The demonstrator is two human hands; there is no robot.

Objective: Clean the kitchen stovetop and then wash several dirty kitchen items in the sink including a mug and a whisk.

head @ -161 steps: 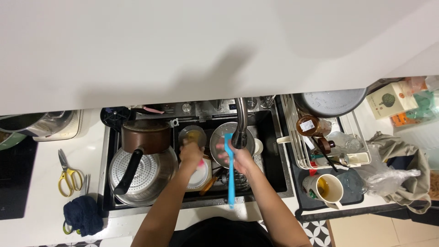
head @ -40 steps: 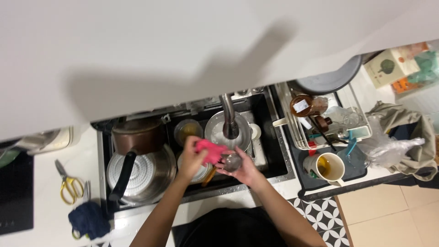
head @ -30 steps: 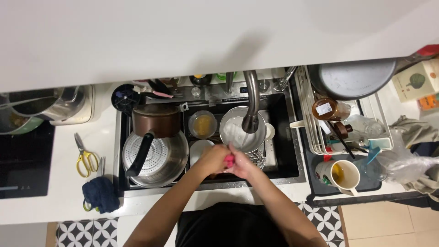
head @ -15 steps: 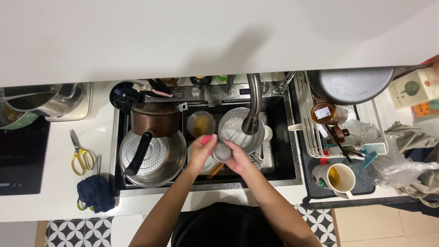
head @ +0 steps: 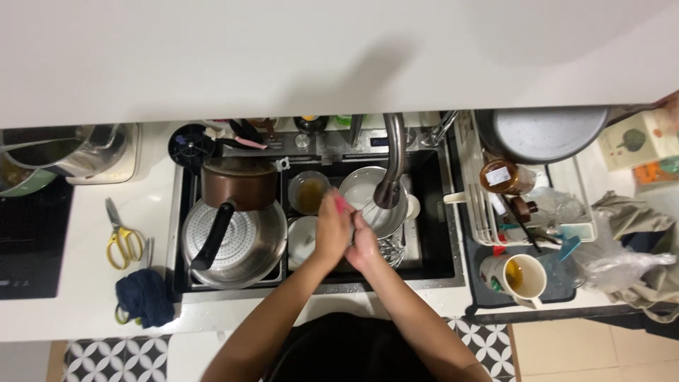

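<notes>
White kitchen counter with a black sink set into it, seen from straight above; the basin is crowded with cookware. A steel pan with a black handle fills the 9 o'clock side, a brown pot sits at its 12 o'clock, and a curved faucet reaches over a steel bowl. Yellow scissors and a dark blue cloth lie on the counter at 9 o'clock; a mug stands on the drying tray at 3 o'clock.

Step in hand, by judgement: scrubbing a small item over the basin. The left hand is curled shut around a pink sponge, which shows only at the fingertips, at the hand's 12 o'clock. The right hand presses against the left, fingers closed together; what it grips is hidden between the palms, possibly a small utensil.

The next move would seem to call for a rinse under the spout, at 1 o'clock from the hands.
</notes>
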